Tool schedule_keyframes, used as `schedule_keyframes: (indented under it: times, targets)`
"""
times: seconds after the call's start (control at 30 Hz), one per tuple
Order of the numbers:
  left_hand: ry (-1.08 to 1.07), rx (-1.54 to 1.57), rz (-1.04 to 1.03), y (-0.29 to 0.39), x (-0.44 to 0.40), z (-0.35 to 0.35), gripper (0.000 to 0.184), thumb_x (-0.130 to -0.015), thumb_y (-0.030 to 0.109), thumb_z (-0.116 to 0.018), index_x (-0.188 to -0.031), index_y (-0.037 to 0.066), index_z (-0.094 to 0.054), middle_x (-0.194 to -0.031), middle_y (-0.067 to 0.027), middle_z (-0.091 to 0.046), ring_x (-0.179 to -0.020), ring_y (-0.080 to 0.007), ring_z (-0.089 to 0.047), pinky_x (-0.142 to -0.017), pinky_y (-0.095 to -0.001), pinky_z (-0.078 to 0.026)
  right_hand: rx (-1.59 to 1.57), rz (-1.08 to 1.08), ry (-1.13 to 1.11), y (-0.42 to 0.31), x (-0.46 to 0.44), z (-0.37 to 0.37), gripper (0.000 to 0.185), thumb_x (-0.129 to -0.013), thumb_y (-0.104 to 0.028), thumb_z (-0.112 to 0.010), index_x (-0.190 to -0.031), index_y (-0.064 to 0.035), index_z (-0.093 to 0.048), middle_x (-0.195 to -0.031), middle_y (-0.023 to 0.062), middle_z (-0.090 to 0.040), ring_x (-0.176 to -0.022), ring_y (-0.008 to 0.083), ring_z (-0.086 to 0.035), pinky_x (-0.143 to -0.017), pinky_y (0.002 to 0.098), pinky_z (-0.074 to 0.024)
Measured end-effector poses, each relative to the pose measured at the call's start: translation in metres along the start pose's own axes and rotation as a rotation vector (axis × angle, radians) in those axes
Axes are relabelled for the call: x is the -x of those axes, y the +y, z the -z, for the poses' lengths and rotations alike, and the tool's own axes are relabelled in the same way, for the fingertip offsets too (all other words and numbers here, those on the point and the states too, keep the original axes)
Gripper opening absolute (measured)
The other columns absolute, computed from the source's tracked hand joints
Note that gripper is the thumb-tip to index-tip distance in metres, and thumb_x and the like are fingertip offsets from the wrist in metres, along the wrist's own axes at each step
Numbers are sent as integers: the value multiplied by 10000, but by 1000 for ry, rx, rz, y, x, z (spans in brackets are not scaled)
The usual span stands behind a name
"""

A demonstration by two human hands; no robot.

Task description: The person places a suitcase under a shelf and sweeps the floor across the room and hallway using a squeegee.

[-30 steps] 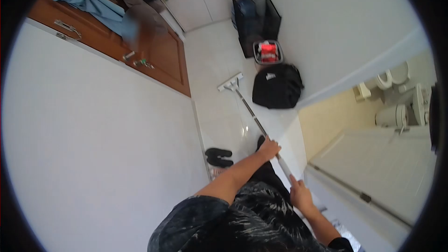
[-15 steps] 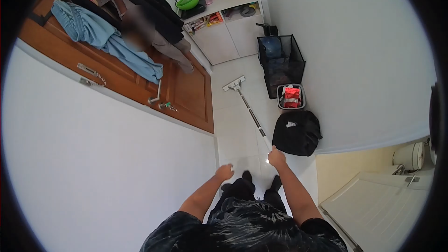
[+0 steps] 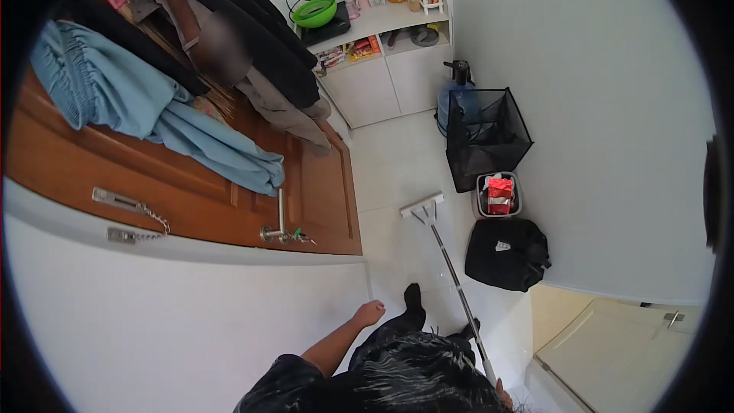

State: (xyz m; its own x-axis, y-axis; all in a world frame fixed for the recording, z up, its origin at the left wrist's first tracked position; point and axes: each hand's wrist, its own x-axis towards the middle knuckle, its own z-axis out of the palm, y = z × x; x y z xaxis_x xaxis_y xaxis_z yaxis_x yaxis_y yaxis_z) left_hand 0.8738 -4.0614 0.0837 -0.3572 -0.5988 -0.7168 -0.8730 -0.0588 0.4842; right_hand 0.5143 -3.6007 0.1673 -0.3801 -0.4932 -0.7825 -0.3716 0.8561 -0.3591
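Observation:
A mop [image 3: 459,283] with a flat white head [image 3: 422,205] and a thin metal pole slants across the tiled floor, its head resting on the tiles. My right hand [image 3: 502,395], partly hidden at the bottom edge by my body, is closed round the pole's white upper end. My left hand [image 3: 370,313] hangs beside the white wall at my left, fingers curled into a loose fist, with nothing visible in it. Between my hands, my dark-socked feet [image 3: 414,296] stand on the floor, the left one ahead.
A brown door [image 3: 321,206] with hanging clothes [image 3: 160,99] is on the left. Along the right wall are a black mesh basket [image 3: 489,134], a water jug [image 3: 451,103], a small bin [image 3: 520,197] and a black bag [image 3: 508,254]. A white cabinet [image 3: 375,95] stands ahead.
My right hand has drawn back toward my body, pulling the mop head closer along the floor. My view has shifted forward, and my left foot is ahead. My left hand remains at my side.

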Motion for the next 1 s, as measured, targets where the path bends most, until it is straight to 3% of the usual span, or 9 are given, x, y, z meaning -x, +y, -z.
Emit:
schedule_keyframes:
  times: [0.07,0.2,0.4,0.53,0.6,0.63,0.8,0.97,1.0]
  targets:
    - [81,214,24,-9,-17,24,339,-852,331,-558,-1031,60,-656,-1024,-181,-672,-996,-333,-632,-859,-402,-493,290,10,-13,-97,-35,8,569,-920,-295,-461,-1433,-91,-320,-838,252,-651,-746,432,-645,-682,552,-492]
    - [102,182,65,-37,-43,46,330,-858,325,-562,-1023,56,-660,-996,-165,-682,-975,-319,-643,-850,-387,-501,204,168,191,-243,-152,4,475,-942,-283,-455,-1361,-64,-414,-799,267,-642,-703,455,-626,-627,545,-492]
    - [-14,-61,71,-45,-39,72,354,-858,324,-558,-1065,51,-649,-1054,-158,-675,-1023,-317,-628,-899,-388,-489,115,193,177,-386,-313,4,503,-937,-317,-442,-1374,-76,-380,-979,292,-641,-921,469,-620,-818,546,-482]
    - [-50,-54,26,-45,-39,78,376,-859,326,-558,-1085,36,-638,-1049,-174,-674,-1015,-322,-633,-890,-393,-491,83,263,274,-376,-302,-6,457,-946,-307,-454,-1319,-42,-441,-879,300,-642,-849,482,-624,-770,544,-493]
    - [-65,-62,24,-41,-42,77,377,-858,325,-559,-1087,36,-637,-1048,-174,-674,-1011,-324,-634,-888,-393,-492,90,198,203,-324,-255,-14,468,-951,-311,-448,-1341,-56,-412,-822,284,-643,-771,480,-624,-688,560,-494]
    - [-75,-71,12,-38,-47,79,378,-857,324,-559,-1089,35,-637,-1047,-175,-674,-1008,-326,-634,-885,-394,-493,188,74,87,-293,-224,-14,492,-961,-320,-412,-1399,-112,-322,-904,269,-651,-799,455,-638,-707,558,-501]
    - [-98,-14,19,-33,-59,73,380,-855,332,-564,-1092,45,-640,-1054,-168,-674,-1008,-325,-634,-884,-394,-493,244,-167,46,-176,-64,-31,520,-950,-339,-432,-1418,-129,-346,-911,302,-642,-855,445,-643,-768,564,-489]
    - [-112,-26,17,-40,-58,70,368,-857,330,-571,-1085,52,-646,-1044,-160,-679,-1002,-315,-639,-880,-386,-496,153,13,157,-219,-126,-51,521,-928,-325,-480,-1395,-119,-376,-805,260,-655,-748,472,-635,-699,544,-501]
    - [-108,-22,34,-35,-54,73,363,-860,325,-570,-1085,50,-646,-1042,-163,-679,-998,-311,-642,-879,-378,-497,74,36,183,-258,-146,-41,473,-925,-319,-488,-1344,-107,-433,-894,274,-650,-803,463,-636,-704,543,-500]
